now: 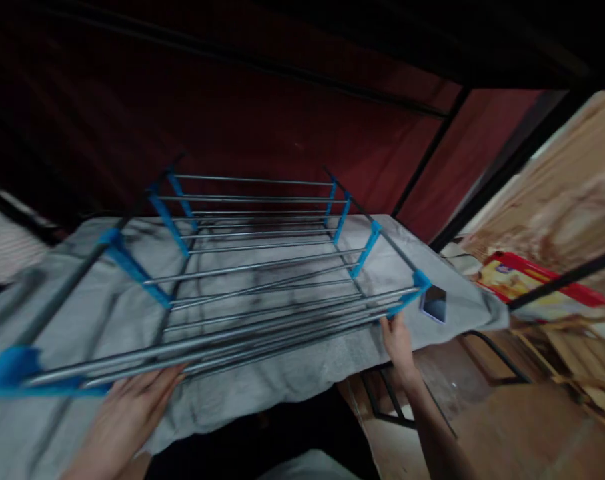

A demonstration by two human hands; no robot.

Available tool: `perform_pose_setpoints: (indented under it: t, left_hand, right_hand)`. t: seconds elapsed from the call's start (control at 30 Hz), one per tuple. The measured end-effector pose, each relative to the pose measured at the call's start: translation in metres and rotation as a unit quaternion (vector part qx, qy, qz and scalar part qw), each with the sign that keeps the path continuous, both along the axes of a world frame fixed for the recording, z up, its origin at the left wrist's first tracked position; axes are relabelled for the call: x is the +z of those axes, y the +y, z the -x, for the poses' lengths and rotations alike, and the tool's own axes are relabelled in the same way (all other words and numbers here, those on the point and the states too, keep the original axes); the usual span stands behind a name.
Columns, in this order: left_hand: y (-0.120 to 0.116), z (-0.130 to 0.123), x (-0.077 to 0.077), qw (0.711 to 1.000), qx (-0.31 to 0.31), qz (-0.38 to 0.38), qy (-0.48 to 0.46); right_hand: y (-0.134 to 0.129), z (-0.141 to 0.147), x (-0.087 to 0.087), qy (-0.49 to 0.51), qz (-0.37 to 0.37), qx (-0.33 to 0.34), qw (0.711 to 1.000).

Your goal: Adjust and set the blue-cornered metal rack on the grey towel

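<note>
A rack of grey metal tubes with blue plastic connectors [367, 250] lies on a light grey cloth [262, 387]. Several tubes run close together along its near side. At the lower left, my left hand [137, 407] rests against these near tubes beside a blue connector, its fingers together and their tips partly hidden at the tubes. My right hand [396, 337] is closed at the right end of the near tubes, just below the right blue corner connector. Thin dark rods join the connectors along both sides.
A dark phone [433, 304] lies on the cloth to the right of the rack. Dark metal bars frame a dark red curtain [262, 120] behind. A red and yellow package [522, 283] and wooden pieces [582, 360] are at the far right.
</note>
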State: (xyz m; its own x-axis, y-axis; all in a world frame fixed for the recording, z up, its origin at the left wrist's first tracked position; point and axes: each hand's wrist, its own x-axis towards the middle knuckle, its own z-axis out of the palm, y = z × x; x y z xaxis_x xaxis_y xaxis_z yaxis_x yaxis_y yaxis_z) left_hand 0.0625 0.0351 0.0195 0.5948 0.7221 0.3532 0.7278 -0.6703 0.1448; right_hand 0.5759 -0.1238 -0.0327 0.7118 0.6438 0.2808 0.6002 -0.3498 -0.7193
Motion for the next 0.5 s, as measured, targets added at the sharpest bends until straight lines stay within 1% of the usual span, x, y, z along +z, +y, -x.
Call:
perform_pose_setpoints:
  t: [0.03, 0.07, 0.1, 0.13, 0.17, 0.23, 0.3, 0.33, 0.4, 0.47, 0.5]
  left_hand:
    - [-0.005, 0.004, 0.001, 1.0, 0.0, -0.015, 0.012]
    - [-0.009, 0.005, 0.003, 0.999, -0.007, -0.008, 0.036]
    - [-0.013, 0.005, 0.006, 0.999, -0.006, -0.013, 0.044]
    - [-0.015, 0.003, 0.009, 0.998, 0.001, -0.013, 0.054]
    - [-0.017, 0.001, 0.011, 0.998, 0.005, -0.012, 0.059]
    - [-0.019, -0.003, 0.014, 0.998, 0.011, -0.005, 0.058]
    - [-0.022, -0.004, 0.016, 0.999, 0.008, -0.001, 0.051]
    - [-0.023, -0.004, 0.016, 0.999, 0.005, 0.001, 0.048]
    - [-0.024, -0.004, 0.017, 0.999, 0.004, 0.002, 0.044]
    - [-0.026, -0.004, 0.017, 0.999, 0.008, 0.001, 0.038]
    - [-0.026, -0.004, 0.018, 0.999, 0.011, 0.0, 0.037]
  right_hand:
    - [0.002, 0.0, -0.001, 0.017, -0.011, 0.001, 1.0]
    - [0.004, 0.0, -0.003, 0.035, -0.027, 0.007, 0.999]
    - [0.006, -0.001, -0.005, 0.075, -0.077, 0.0, 0.994]
    - [0.008, -0.002, -0.007, 0.121, -0.116, 0.0, 0.986]
    - [0.009, -0.005, -0.008, 0.166, -0.139, 0.008, 0.976]
    - [0.006, -0.012, -0.01, 0.256, -0.157, 0.029, 0.953]
    - [-0.001, -0.024, -0.01, 0.33, -0.139, 0.047, 0.933]
    - [-0.005, -0.03, -0.008, 0.353, -0.115, 0.047, 0.927]
    - [-0.01, -0.043, -0.003, 0.371, -0.061, 0.044, 0.925]
    - [-0.01, -0.052, 0.005, 0.368, -0.007, 0.055, 0.928]
    - [-0.008, -0.053, 0.009, 0.356, 0.007, 0.058, 0.933]
